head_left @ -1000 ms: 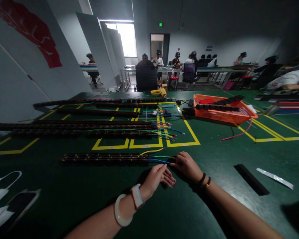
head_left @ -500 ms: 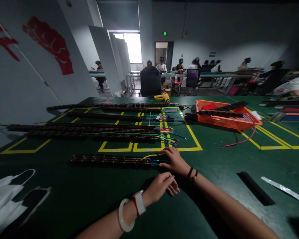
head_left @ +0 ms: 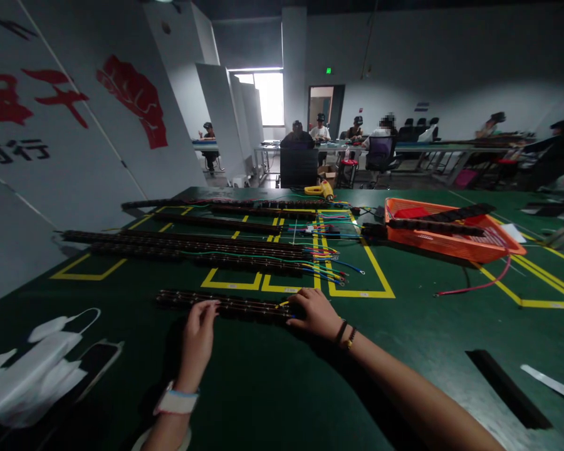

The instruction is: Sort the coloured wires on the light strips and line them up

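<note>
A dark, long wire harness (head_left: 251, 305) with light marks along it lies across the near part of the table. My left hand (head_left: 198, 332) reaches its near edge from below, with thumb and fingertips pinched together on its left half. My right hand (head_left: 314, 313) is closed around the right end, thumb on the near side and fingers over the far side. A yellow wire (head_left: 282, 304) shows beside these fingers; the other wire ends there are mostly hidden under the hand. Behind lie several more dark harnesses (head_left: 207, 243) with coloured wires and ring terminals (head_left: 341, 280).
An orange basket (head_left: 455, 249) holding dark harness pieces stands at the right, a red wire (head_left: 470, 289) hanging out. A yellow heat gun (head_left: 320, 190) lies at the back. A black strip (head_left: 507, 388) is at right, white bags (head_left: 42, 369) and a phone-like object (head_left: 101, 363) at left.
My left hand has swung left and away from my right hand to the harness. My right hand has moved from the loose wire ends onto the harness end. The view has turned left.
</note>
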